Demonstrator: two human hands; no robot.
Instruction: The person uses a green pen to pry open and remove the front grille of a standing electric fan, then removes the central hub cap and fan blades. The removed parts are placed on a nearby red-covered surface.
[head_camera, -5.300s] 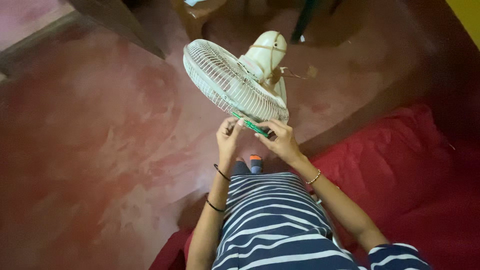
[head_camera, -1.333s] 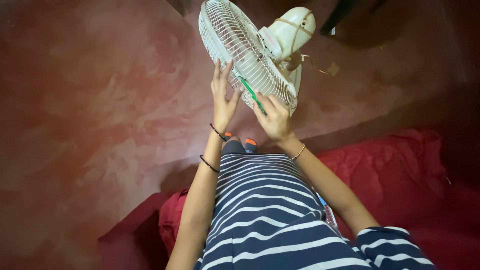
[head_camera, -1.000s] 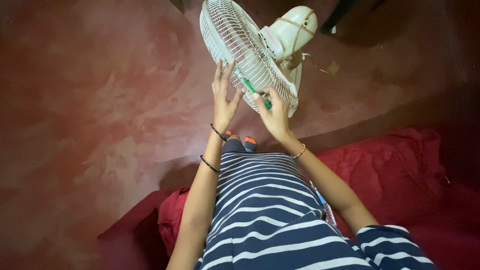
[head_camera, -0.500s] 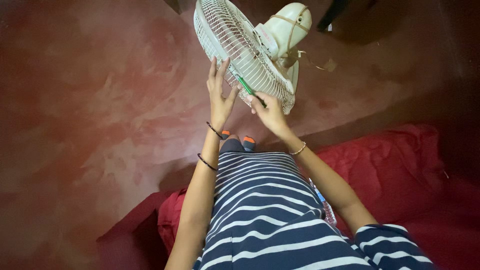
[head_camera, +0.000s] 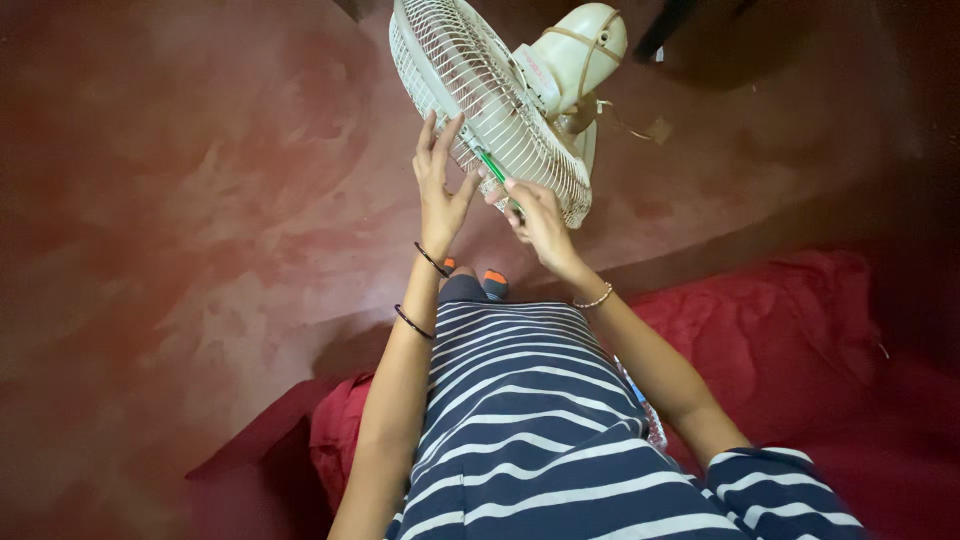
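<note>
We see a white fan (head_camera: 490, 100) standing on the red floor (head_camera: 180, 200), right in front of us. Its round wire cage faces down and to the left, and its cream motor (head_camera: 580, 50) sits behind the cage at the top. A thin string runs from the motor to a small brown tag on the floor.

Our left hand (head_camera: 438, 190) is held up flat with the fingers spread apart. The fingertips touch the bottom part of the wire cage. This hand holds nothing. We see two dark bands (head_camera: 420, 290) on this arm, one at the wrist and one lower down.

Our right hand (head_camera: 538, 220) is just beside the left one, a little lower and to the right. Its fingers are pinched tight on a thin green tool (head_camera: 494, 170). The tool points up and to the left, and its tip goes in at the lower edge of the cage. We cannot tell what the tip touches, because the wires are too close together. A light bracelet (head_camera: 592, 299) sits on this wrist.

Below the hands we see a striped dress (head_camera: 530, 420), dark blue and white. Two feet in orange sandals (head_camera: 480, 282) peek out past the dress, near the fan. We sit on a red cushion (head_camera: 780, 340) that spreads to the right
</note>
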